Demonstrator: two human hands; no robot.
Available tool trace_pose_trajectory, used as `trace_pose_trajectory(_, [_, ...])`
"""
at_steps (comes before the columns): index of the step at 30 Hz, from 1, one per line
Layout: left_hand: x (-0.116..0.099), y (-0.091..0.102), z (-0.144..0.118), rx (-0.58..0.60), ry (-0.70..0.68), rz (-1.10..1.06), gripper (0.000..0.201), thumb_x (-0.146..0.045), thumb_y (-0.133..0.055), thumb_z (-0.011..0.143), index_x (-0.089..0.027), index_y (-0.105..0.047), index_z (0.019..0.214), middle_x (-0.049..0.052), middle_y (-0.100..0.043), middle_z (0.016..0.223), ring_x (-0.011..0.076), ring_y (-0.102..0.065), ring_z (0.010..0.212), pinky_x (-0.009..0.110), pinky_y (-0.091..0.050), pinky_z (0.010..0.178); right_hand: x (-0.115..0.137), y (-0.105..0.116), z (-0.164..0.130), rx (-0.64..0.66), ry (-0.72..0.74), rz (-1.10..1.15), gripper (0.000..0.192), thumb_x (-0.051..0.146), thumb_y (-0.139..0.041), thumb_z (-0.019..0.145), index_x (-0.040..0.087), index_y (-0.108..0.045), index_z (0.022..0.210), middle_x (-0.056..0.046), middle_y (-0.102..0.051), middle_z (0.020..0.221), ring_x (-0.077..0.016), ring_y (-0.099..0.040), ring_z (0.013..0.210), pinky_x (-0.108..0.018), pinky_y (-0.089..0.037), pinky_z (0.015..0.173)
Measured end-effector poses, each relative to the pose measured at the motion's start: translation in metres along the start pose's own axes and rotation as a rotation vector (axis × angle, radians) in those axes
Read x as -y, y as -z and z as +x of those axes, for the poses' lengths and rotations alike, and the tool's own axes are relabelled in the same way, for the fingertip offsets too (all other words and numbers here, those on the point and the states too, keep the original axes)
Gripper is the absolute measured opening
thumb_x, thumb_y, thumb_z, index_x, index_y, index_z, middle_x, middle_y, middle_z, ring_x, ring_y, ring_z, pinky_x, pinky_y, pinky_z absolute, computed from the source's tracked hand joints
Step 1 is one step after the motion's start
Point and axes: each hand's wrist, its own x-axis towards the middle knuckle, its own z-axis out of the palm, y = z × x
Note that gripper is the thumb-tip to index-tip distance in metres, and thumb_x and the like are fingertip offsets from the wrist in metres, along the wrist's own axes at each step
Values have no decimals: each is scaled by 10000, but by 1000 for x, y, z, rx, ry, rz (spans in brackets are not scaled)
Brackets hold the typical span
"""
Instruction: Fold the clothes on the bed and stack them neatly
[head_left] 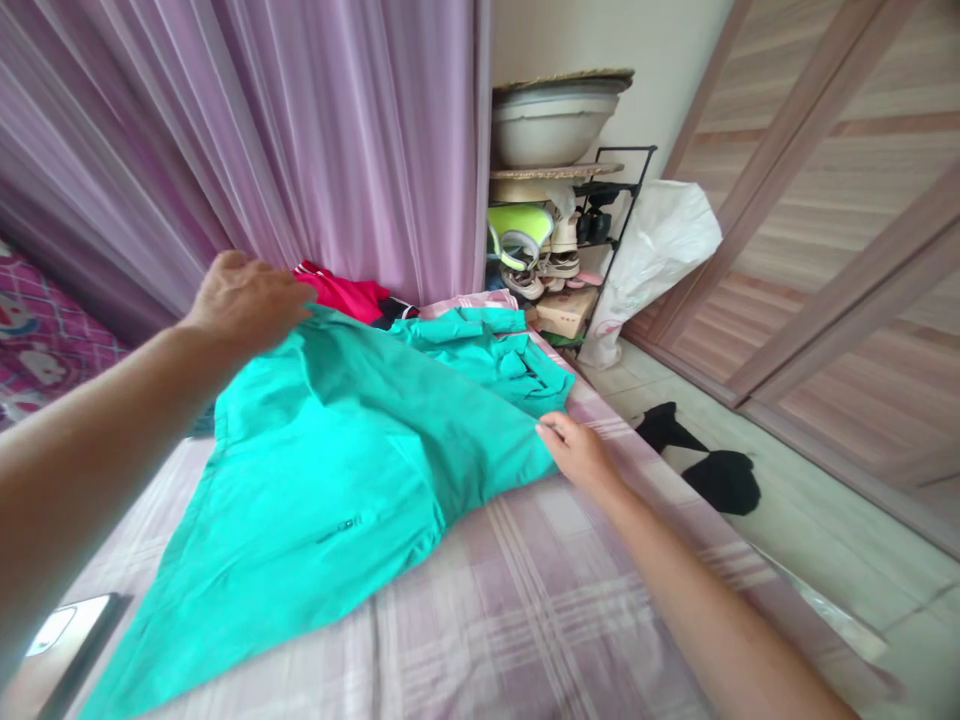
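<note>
A turquoise jacket (pixel 330 430) with a small zipped pocket is spread over the bed, its edge lifted and stretched between my hands. My left hand (pixel 251 300), a little blurred, is closed on the far left corner of the cloth. The fingertips of my right hand (pixel 574 445) pinch the jacket's edge at the right, close to the bedsheet. Behind the taut edge lies a crumpled turquoise part (pixel 487 345); whether it belongs to the same jacket is hard to see. The near left end of the cloth runs out of view at the bottom.
Red and black clothing (pixel 349 295) lies by the purple curtain (pixel 360 130). A phone (pixel 67 650) rests on the checked bedsheet (pixel 510 600). Beyond stand a shoe rack (pixel 611 240), stacked basins (pixel 555 125) and a white bag (pixel 660 240). Black cloth (pixel 720 480) lies on the floor.
</note>
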Motion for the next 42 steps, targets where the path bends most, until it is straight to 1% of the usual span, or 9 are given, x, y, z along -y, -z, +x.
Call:
trace_pose_trajectory(3, [-48,-35,-44,12,-186,21,553,-641,-391,856,-219,-691,1052,83,-682,1182,336,-513,1285,489,-312,1097,-3,-5,5,43,-55,-18,298,384,-503,877,231,-695,1045,-57,-754,871,-220,-685,774,-290,-453,640])
trace_pose_trajectory(8, [-110,-100,-163,362,-303,-113,518,-626,-379,918,-250,-734,880,78,-742,902,252,-674,878,369,-459,783,-10,-12,-4,57,-58,41,355,426,-485,863,222,-697,1061,-41,-726,758,-218,-661,695,-293,-436,595])
trace_pose_trajectory(12, [-132,-136,-221,327,-237,-224,444,-606,-480,895,-233,-703,804,85,-715,856,246,-655,861,355,-426,733,-14,-10,-3,12,-89,177,362,449,-469,837,214,-703,982,0,-664,620,-188,-607,579,-272,-414,534])
trace_pose_trajectory(17, [-138,-152,-237,274,-138,-295,412,-457,-416,961,-226,-627,693,59,-674,768,213,-627,805,356,-410,745,-18,-6,-8,-131,-127,61,372,443,-435,864,207,-699,978,-16,-669,614,-186,-582,542,-272,-387,510])
trace_pose_trajectory(23, [-123,-151,-252,277,-276,-452,342,-460,-475,950,-233,-687,808,56,-722,936,223,-620,921,428,-407,908,-9,2,-30,-35,31,-454,245,310,-499,896,229,-719,970,-86,-743,767,-230,-666,714,-360,-426,747])
trace_pose_trajectory(28, [-110,-154,-254,317,-358,-605,373,-465,-436,973,-253,-730,882,56,-734,1045,200,-631,946,424,-420,943,23,11,-21,-3,71,-512,244,265,-525,899,225,-708,1055,-114,-746,1024,-284,-668,960,-400,-422,840])
trace_pose_trajectory(33, [-114,-162,-261,257,-279,-626,359,-439,-527,938,-291,-655,1239,75,-723,1117,237,-627,1062,535,-341,1093,63,-3,8,130,54,-510,413,398,-444,966,193,-606,1287,-121,-695,1216,-270,-633,1104,-361,-440,864])
trace_pose_trajectory(37, [-117,-162,-264,270,-303,-655,217,-323,-567,926,-353,-735,1060,20,-725,1109,215,-634,1056,569,-291,1127,68,-14,25,256,-103,-601,371,414,-427,967,234,-687,1162,-97,-734,1125,-256,-661,1051,-337,-453,828])
trace_pose_trajectory(42, [-116,-161,-263,287,-312,-686,187,-265,-587,912,-340,-758,906,-2,-726,1103,191,-635,1048,572,-256,1149,47,-12,20,229,-214,-668,399,359,-365,978,214,-726,1070,-129,-737,1079,-272,-673,1000,-359,-464,799])
